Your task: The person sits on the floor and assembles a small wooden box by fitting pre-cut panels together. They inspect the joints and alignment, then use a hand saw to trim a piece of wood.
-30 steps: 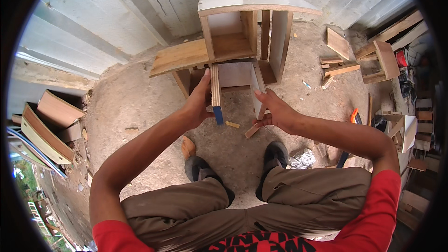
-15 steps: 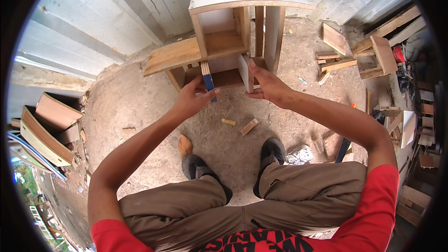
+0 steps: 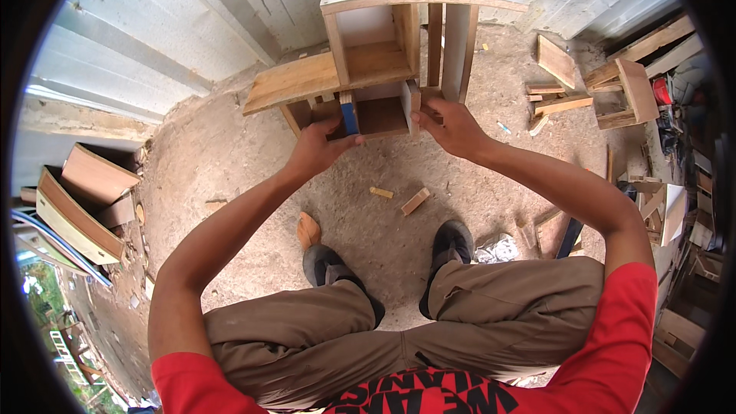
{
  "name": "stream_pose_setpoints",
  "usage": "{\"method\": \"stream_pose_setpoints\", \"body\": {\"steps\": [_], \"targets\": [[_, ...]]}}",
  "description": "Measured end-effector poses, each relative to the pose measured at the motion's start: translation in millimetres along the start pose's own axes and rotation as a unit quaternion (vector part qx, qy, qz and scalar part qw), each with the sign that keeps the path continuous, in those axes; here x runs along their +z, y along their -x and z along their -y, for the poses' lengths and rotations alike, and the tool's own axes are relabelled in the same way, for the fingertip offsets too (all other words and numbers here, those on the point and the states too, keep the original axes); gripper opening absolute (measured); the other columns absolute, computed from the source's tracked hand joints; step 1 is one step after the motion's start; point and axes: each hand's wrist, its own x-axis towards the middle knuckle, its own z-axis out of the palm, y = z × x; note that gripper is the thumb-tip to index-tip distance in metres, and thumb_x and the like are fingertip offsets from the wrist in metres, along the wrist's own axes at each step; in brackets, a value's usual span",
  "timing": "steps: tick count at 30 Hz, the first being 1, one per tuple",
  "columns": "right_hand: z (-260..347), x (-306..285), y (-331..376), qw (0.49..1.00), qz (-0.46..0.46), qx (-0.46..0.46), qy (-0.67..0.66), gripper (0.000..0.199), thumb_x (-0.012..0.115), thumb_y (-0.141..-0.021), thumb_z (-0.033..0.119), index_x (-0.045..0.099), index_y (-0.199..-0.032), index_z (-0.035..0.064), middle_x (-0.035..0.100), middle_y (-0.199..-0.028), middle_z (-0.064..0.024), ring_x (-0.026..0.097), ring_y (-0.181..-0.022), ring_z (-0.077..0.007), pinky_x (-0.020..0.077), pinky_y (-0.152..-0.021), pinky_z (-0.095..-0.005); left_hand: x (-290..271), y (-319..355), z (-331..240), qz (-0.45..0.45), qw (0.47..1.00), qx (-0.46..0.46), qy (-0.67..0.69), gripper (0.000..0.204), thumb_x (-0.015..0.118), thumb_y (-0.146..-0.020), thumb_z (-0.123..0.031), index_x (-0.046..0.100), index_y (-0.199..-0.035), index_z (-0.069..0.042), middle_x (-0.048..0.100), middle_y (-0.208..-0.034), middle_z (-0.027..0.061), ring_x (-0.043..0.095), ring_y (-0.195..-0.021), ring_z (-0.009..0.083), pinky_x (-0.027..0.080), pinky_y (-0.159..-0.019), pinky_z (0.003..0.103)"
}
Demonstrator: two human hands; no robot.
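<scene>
A small wooden cabinet (image 3: 368, 64) with open compartments stands on the floor ahead of me, with a white-faced top board. In its lower opening two short boards stand upright, some distance apart. My left hand (image 3: 320, 147) is closed on the blue-edged board (image 3: 349, 118), the thumb along its front end and the fingers partly hidden behind it. On the other side, my right hand (image 3: 454, 129) grips the white-faced board (image 3: 412, 107), fingers curled round its outer side. A plank (image 3: 293, 86) juts out left from the cabinet above my left hand.
Corrugated metal sheeting (image 3: 176, 23) rises behind the cabinet. Small wood offcuts (image 3: 415, 201) lie on the floor before my feet. Curved panels (image 3: 80, 211) lean at the left. Scrap boards (image 3: 556, 61) and a wooden frame (image 3: 635, 92) lie at the right, near crumpled foil (image 3: 497, 248).
Both upright boards have gone deeper into the lower opening, away from me, with my hands still on them. The whole view has shifted slightly.
</scene>
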Motion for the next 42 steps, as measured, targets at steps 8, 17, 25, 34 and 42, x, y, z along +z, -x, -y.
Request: {"method": "stream_pose_setpoints", "body": {"steps": [8,17,25,34,42], "targets": [[-9,2,-6,0.998,0.035,0.059,0.01,0.054,0.058,-0.101,0.046,0.061,-0.088,-0.006,0.063,-0.078,-0.0222,0.062,-0.072,-0.03,0.0469,-0.069,-0.0425,-12,-7,-18,0.021,0.998,-0.059,-0.009,0.041,0.078,-0.087,-0.038,0.073,-0.112,-0.006,0.075,-0.106,0.0132,0.071,-0.098,0.0229,0.052,-0.088,0.036],[-19,0,-1,0.997,0.066,-0.041,0.022,0.043,0.066,-0.098,0.034,0.062,-0.116,-0.0045,0.071,-0.113,-0.0209,0.067,-0.111,-0.0345,0.053,-0.091,-0.0412,-8,-7,-1,0.035,0.991,-0.004,-0.127,0.043,0.079,-0.084,-0.036,0.073,-0.112,-0.006,0.073,-0.106,0.0187,0.07,-0.102,0.0356,0.053,-0.088,0.042],[-21,3,6,0.999,0.04,-0.021,-0.02,0.037,0.064,-0.099,0.03,0.06,-0.115,-0.0029,0.07,-0.11,-0.0215,0.067,-0.107,-0.0389,0.0533,-0.089,-0.0438,-1,0,4,0.008,0.989,0.007,-0.149,0.047,0.077,-0.083,-0.05,0.074,-0.102,-0.006,0.072,-0.082,0.0159,0.07,-0.08,0.0359,0.054,-0.073,0.044],[-11,-1,8,0.988,0.066,0.003,0.137,0.058,0.064,-0.097,0.041,0.049,-0.128,-0.0054,0.066,-0.105,-0.0296,0.063,-0.104,-0.0463,0.0498,-0.086,-0.0508,3,4,5,-0.018,0.983,0.042,-0.178,0.043,0.072,-0.087,-0.05,0.074,-0.097,-0.007,0.071,-0.079,0.0143,0.069,-0.075,0.0347,0.053,-0.067,0.043],[-8,-4,7,0.989,0.081,0.013,0.127,0.059,0.065,-0.096,0.039,0.046,-0.133,-0.004,0.064,-0.11,-0.0296,0.062,-0.105,-0.0467,0.0488,-0.088,-0.0518,4,3,4,-0.023,0.978,0.053,-0.201,0.045,0.076,-0.084,-0.05,0.075,-0.1,-0.008,0.071,-0.078,0.0158,0.07,-0.076,0.0347,0.055,-0.067,0.043]]}}
